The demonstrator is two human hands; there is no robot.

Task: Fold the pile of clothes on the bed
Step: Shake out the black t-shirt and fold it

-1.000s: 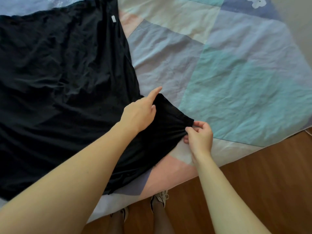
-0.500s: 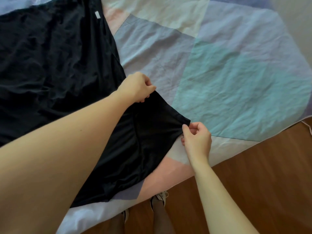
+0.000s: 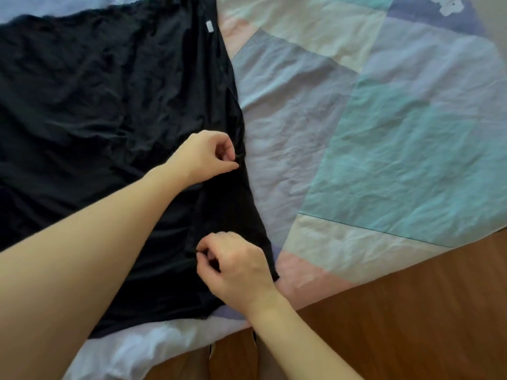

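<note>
The sleeve (image 3: 233,215) is folded onto the shirt (image 3: 96,105); its edge is pinched by the left hand (image 3: 204,157) at 12 o'clock. Its 6 o'clock end is pinched by the right hand (image 3: 236,267), so the fold lies straight on the bed (image 3: 384,133)

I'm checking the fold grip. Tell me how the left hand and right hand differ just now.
The left hand pinches the black shirt farther up the bed, at the shirt's right edge; the right hand pinches it nearer the bed's foot, over the folded-in sleeve. The left forearm lies across the shirt; the right comes in over the wooden floor. Both grip fabric with curled fingers.
</note>
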